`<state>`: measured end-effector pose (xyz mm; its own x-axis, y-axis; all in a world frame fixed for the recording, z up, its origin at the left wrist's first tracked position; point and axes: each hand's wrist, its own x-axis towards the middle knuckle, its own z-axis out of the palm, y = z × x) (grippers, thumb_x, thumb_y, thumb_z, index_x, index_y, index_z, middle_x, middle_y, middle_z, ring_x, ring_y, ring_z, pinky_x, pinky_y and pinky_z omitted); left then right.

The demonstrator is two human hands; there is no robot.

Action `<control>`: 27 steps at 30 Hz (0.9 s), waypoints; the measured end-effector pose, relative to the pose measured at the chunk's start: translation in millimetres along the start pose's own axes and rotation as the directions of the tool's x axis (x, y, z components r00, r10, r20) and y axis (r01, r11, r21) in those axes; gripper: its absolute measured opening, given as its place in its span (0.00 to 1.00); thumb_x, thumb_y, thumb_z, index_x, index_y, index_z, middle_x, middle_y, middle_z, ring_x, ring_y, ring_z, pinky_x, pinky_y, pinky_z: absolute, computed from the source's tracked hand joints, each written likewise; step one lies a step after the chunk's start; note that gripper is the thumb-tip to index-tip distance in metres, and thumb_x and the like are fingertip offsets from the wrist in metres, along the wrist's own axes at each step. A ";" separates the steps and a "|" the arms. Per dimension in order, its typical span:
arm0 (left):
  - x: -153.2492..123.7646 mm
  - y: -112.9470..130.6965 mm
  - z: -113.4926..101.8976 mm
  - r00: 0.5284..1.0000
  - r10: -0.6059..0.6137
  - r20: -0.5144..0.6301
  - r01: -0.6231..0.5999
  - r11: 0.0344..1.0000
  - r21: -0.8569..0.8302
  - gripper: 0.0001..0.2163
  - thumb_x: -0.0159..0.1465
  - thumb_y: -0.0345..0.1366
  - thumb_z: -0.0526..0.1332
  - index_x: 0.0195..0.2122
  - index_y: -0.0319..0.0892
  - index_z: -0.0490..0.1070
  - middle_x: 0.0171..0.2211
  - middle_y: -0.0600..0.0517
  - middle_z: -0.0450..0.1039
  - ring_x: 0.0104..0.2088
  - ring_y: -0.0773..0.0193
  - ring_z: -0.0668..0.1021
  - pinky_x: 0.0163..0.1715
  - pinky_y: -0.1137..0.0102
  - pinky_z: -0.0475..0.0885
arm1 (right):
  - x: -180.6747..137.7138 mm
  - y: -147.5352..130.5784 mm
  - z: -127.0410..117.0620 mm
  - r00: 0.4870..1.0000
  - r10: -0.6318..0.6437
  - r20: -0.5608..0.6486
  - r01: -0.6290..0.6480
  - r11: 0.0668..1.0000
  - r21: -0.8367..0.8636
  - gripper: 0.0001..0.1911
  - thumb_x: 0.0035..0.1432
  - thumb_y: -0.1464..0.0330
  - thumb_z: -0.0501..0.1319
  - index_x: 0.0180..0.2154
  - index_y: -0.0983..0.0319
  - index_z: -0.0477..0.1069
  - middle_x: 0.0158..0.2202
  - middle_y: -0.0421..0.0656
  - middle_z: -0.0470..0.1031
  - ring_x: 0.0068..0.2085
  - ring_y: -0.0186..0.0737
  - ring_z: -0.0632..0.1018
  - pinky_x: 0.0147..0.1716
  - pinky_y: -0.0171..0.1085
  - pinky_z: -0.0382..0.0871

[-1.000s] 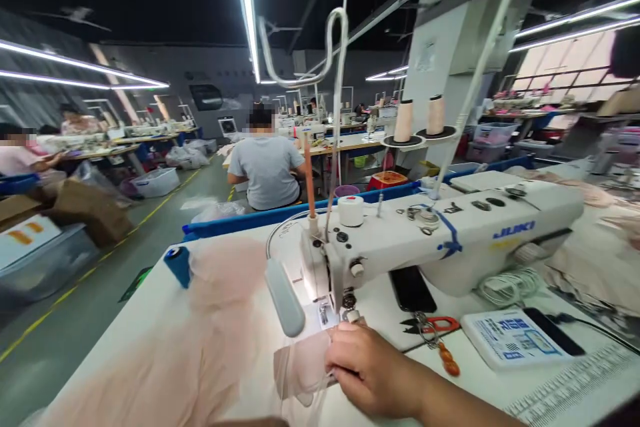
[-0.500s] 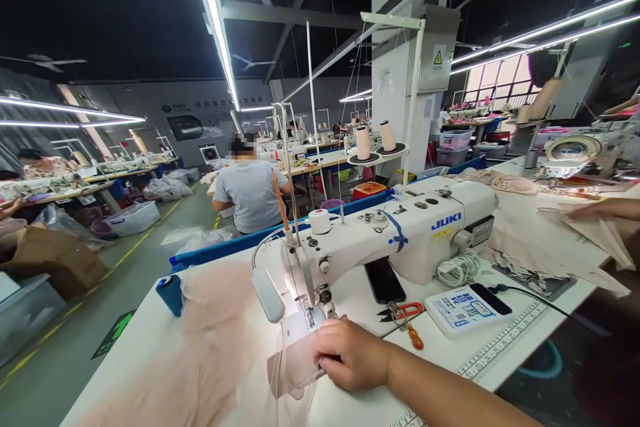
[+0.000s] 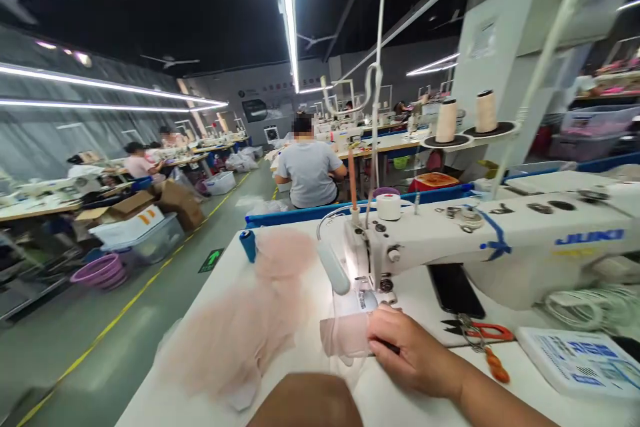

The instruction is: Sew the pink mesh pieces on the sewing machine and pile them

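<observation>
My right hand (image 3: pixel 407 350) rests beside the needle area of a white sewing machine (image 3: pixel 435 240). Its curled fingers press on a thin, sheer beige-pink fabric piece (image 3: pixel 345 335) lying at the machine's presser foot. Something dark shows beneath these fingers, too hidden to name. At the bottom edge, a blurred shape that seems to be my left hand or forearm (image 3: pixel 306 403) comes up close to the camera; no fingers show. On the table to the left lies a loose heap of the same sheer fabric (image 3: pixel 235 327), smeared by motion.
A blue thread spool (image 3: pixel 247 246) stands at the table's far left. Right of the needle lie a black phone (image 3: pixel 457 290), red-handled thread snips (image 3: pixel 485 331) and a white box (image 3: pixel 575 360). A person (image 3: pixel 309 170) sits ahead. A yellow floor line (image 3: pixel 135 303) runs along the left aisle.
The view has swung left, so the machine sits farther right. The blurred shape has appeared at the bottom edge. A hand on fabric at the far right has left the view.
</observation>
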<state>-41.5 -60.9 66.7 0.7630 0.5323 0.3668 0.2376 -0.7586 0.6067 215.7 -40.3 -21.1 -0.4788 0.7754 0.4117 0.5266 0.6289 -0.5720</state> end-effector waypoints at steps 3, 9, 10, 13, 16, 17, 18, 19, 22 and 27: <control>13.3 -25.4 4.7 0.995 -0.101 0.010 0.098 0.986 0.136 0.08 0.75 0.36 0.61 0.38 0.43 0.76 0.38 0.47 0.79 0.41 0.56 0.80 0.45 0.62 0.78 | -1.9 2.5 -3.0 0.998 -0.030 0.062 0.027 0.998 0.054 0.14 0.75 0.63 0.52 0.34 0.57 0.66 0.35 0.41 0.73 0.39 0.43 0.70 0.42 0.42 0.64; 55.9 -47.3 13.2 0.815 -0.514 0.268 0.269 0.746 0.609 0.07 0.71 0.37 0.63 0.38 0.39 0.76 0.42 0.41 0.80 0.43 0.47 0.82 0.43 0.59 0.77 | -4.3 7.2 -0.2 0.992 -0.057 0.112 0.050 0.997 0.063 0.17 0.78 0.60 0.50 0.35 0.57 0.68 0.36 0.42 0.74 0.39 0.43 0.72 0.42 0.42 0.65; 59.3 -47.7 14.5 0.801 -0.544 0.252 0.299 0.727 0.619 0.08 0.71 0.39 0.63 0.38 0.39 0.76 0.40 0.41 0.80 0.41 0.47 0.82 0.41 0.59 0.77 | -4.6 7.2 -0.2 0.993 -0.053 0.109 0.047 0.997 0.059 0.17 0.78 0.61 0.50 0.35 0.57 0.67 0.36 0.42 0.74 0.39 0.43 0.71 0.42 0.42 0.65; 61.8 -52.6 19.2 0.852 -0.494 0.176 0.335 0.771 0.542 0.09 0.70 0.41 0.65 0.44 0.40 0.76 0.40 0.43 0.79 0.41 0.47 0.81 0.42 0.59 0.76 | -4.5 4.6 -2.2 0.993 -0.035 0.117 0.030 0.998 0.048 0.16 0.78 0.62 0.51 0.36 0.57 0.68 0.36 0.42 0.74 0.39 0.43 0.73 0.43 0.43 0.66; 57.8 -65.9 27.1 0.911 -0.396 0.118 0.319 0.855 0.409 0.09 0.63 0.39 0.71 0.41 0.42 0.77 0.43 0.44 0.77 0.46 0.48 0.78 0.46 0.59 0.74 | -2.9 0.9 -5.6 0.989 -0.040 0.139 0.031 0.997 0.067 0.13 0.78 0.64 0.52 0.41 0.55 0.72 0.41 0.43 0.78 0.43 0.45 0.75 0.45 0.43 0.69; 56.0 -70.8 30.0 0.924 -0.371 0.092 0.314 0.874 0.370 0.08 0.61 0.38 0.72 0.37 0.42 0.77 0.44 0.44 0.76 0.47 0.48 0.77 0.48 0.59 0.73 | -2.5 0.4 -5.9 0.990 -0.049 0.135 0.039 0.996 0.075 0.12 0.78 0.64 0.52 0.43 0.54 0.73 0.42 0.43 0.79 0.44 0.45 0.76 0.46 0.43 0.70; 54.2 -75.2 32.5 0.934 -0.352 0.060 0.314 0.890 0.331 0.07 0.60 0.37 0.73 0.34 0.42 0.76 0.45 0.44 0.76 0.49 0.48 0.76 0.51 0.58 0.71 | -2.4 0.6 -5.6 0.991 -0.052 0.122 0.043 0.996 0.077 0.12 0.78 0.64 0.52 0.44 0.54 0.74 0.42 0.43 0.79 0.44 0.45 0.77 0.46 0.44 0.71; 52.6 -78.8 34.4 0.941 -0.337 0.029 0.314 0.904 0.290 0.07 0.58 0.35 0.72 0.32 0.42 0.75 0.45 0.45 0.75 0.49 0.48 0.75 0.53 0.57 0.70 | -2.8 1.6 -4.5 0.994 -0.047 0.101 0.040 0.997 0.070 0.12 0.78 0.64 0.53 0.43 0.54 0.74 0.42 0.43 0.80 0.43 0.45 0.78 0.46 0.44 0.71; 49.6 -83.2 36.0 0.936 -0.352 -0.005 0.350 0.931 0.101 0.07 0.57 0.31 0.69 0.32 0.42 0.70 0.38 0.52 0.74 0.42 0.57 0.74 0.50 0.63 0.68 | -6.2 7.7 2.8 1.000 0.021 -0.002 -0.021 1.000 0.020 0.15 0.77 0.63 0.53 0.35 0.56 0.72 0.34 0.42 0.78 0.36 0.43 0.78 0.41 0.42 0.73; 48.0 -81.0 35.4 0.884 -0.465 0.052 0.466 0.867 -0.174 0.08 0.59 0.35 0.66 0.29 0.42 0.66 0.27 0.58 0.65 0.30 0.65 0.68 0.33 0.71 0.64 | -13.1 13.8 14.7 0.961 0.242 -0.132 -0.243 0.970 0.009 0.10 0.73 0.59 0.57 0.39 0.55 0.72 0.32 0.40 0.78 0.31 0.42 0.78 0.29 0.38 0.72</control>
<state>-2.8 12.8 10.2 0.5951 0.8036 0.0057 0.4575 -0.3445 0.8198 218.9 -42.6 -44.8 -0.2399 0.9050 0.3513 0.6210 0.4212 -0.6610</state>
